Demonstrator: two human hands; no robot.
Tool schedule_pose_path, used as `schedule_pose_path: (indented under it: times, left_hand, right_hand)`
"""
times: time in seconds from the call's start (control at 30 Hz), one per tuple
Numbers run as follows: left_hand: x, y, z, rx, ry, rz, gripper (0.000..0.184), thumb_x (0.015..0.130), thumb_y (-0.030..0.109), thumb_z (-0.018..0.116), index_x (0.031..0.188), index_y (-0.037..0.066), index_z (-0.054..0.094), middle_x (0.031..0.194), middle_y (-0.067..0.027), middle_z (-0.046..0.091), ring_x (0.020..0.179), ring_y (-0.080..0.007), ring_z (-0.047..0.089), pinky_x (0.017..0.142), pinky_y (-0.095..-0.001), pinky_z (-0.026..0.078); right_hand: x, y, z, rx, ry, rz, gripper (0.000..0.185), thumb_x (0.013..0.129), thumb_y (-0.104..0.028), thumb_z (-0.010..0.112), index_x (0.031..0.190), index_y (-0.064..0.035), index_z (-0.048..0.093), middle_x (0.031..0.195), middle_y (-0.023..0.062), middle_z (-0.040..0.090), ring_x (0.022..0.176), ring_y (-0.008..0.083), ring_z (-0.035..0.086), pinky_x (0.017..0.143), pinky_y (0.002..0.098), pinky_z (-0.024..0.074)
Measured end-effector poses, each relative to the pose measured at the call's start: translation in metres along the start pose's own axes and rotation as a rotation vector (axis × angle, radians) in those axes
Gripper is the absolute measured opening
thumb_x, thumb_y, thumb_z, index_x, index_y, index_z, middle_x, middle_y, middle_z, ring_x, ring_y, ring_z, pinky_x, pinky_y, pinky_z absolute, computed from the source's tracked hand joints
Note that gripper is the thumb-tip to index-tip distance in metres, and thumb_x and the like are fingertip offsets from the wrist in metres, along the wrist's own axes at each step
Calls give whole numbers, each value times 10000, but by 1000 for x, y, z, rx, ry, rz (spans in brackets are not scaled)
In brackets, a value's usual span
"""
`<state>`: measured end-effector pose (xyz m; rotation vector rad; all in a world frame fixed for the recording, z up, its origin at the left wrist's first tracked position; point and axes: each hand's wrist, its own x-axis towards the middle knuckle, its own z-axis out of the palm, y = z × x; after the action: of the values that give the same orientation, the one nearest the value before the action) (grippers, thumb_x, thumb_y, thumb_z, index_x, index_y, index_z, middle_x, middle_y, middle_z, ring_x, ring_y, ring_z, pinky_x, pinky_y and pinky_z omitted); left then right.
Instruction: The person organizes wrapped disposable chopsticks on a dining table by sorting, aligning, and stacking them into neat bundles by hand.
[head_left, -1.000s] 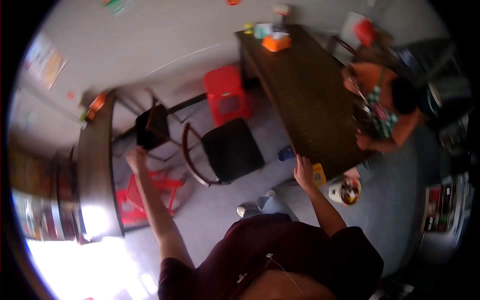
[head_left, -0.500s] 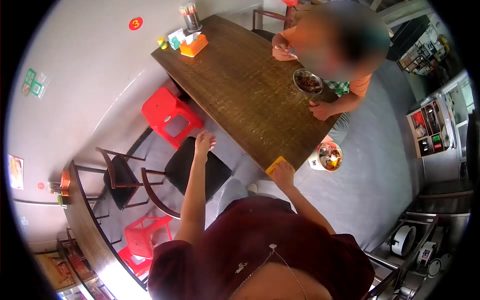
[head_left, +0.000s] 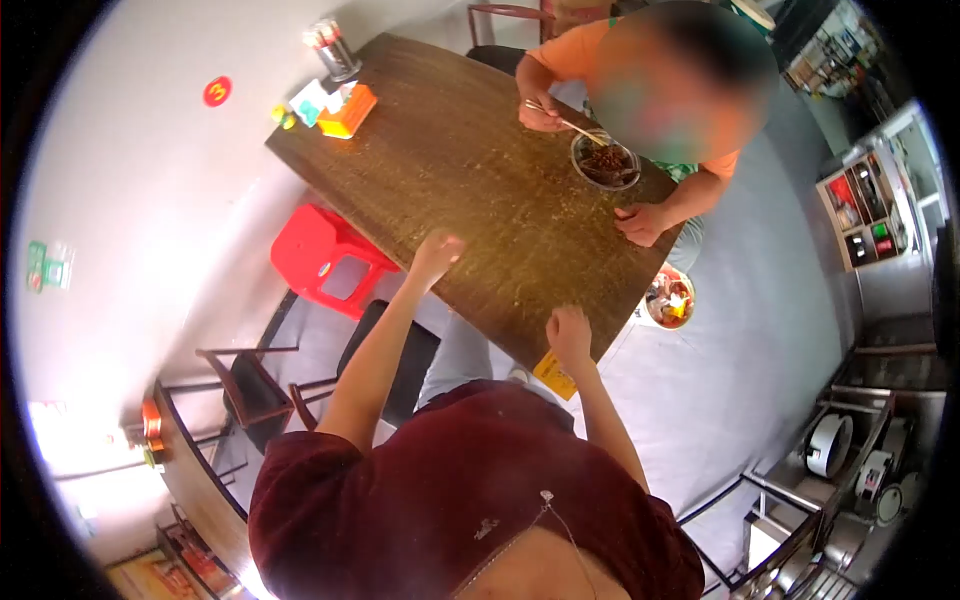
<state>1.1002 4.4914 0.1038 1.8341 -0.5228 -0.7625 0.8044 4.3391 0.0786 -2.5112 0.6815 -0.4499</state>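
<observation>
Holding the left hand curled over the table; curling the right hand just past the yellow card at the table's near corner. Can't tell either grip! Could brush that card, if loose, off the table with a dragging wrist.

Here we have the brown wooden table straight ahead, an orange cuboid tissue box at its far left end, the dark cylindrical holder just behind. Over right, a clear round bowl sits before the orange-shirted person. Yellow flat card at the near corner; red plastic stool left of the table.
</observation>
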Motion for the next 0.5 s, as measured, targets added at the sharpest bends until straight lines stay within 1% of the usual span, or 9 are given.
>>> schedule_pose_path:
  times: [0.07, 0.13, 0.17, 0.27, 0.37, 0.47, 0.5]
  left_hand:
    - [40, 50, 27, 238, 15, 304, 246, 859, 168, 578, 1063, 35, 545, 924, -116, 660, 862, -250, 638, 757, -361, 497]
    - [97, 87, 47, 264, -58, 335, 266, 847, 144, 567, 1086, 39, 517, 963, -137, 650, 914, -300, 623, 793, -394, 488]
    - [122, 90, 53, 283, -111, 344, 278, 840, 132, 561, 1097, 41, 504, 983, -148, 645, 940, -324, 616, 811, -411, 484]
    - [195, 87, 66, 543, -124, 452, 326, 802, 85, 558, 1118, 53, 486, 996, -129, 636, 924, -336, 605, 824, -425, 473]
    - [244, 47, 69, 581, -251, 662, 346, 836, 92, 570, 1176, 73, 508, 1009, -137, 613, 980, -319, 582, 866, -436, 448]
    - [255, 25, 67, 481, -341, 729, 353, 833, 64, 568, 1181, 72, 514, 1020, -128, 617, 967, -300, 594, 862, -434, 450]
    - [259, 22, 70, 469, -340, 759, 345, 835, 62, 571, 1177, 68, 522, 1019, -127, 617, 955, -298, 597, 861, -426, 452]
  right_hand:
    - [57, 5, 1, -36, 48, 0, 146, 819, -150, 574, 924, -49, 573, 851, 140, 585, 909, 343, 556, 769, 507, 445]
    - [127, 3, 3, -79, 203, -46, 207, 823, -127, 575, 1009, -40, 553, 848, 154, 583, 927, 347, 554, 788, 505, 446]
    - [147, 0, 11, -99, 276, -51, 242, 825, -116, 575, 1051, -35, 544, 846, 162, 582, 936, 349, 554, 797, 504, 446]
    - [205, 4, 42, -166, 243, 115, 330, 818, -74, 584, 1134, -23, 503, 837, 175, 576, 925, 352, 555, 809, 496, 445]
    - [225, -4, 67, -133, 319, 236, 306, 804, -40, 584, 1100, -14, 515, 815, 157, 575, 882, 337, 552, 798, 479, 443]
    - [222, -3, 86, -164, 361, 309, 261, 807, -37, 573, 1064, -14, 532, 813, 142, 578, 849, 328, 544, 787, 457, 444]
    - [221, -4, 88, -151, 399, 319, 259, 802, -43, 579, 1057, -11, 548, 814, 123, 582, 838, 322, 538, 781, 446, 439]
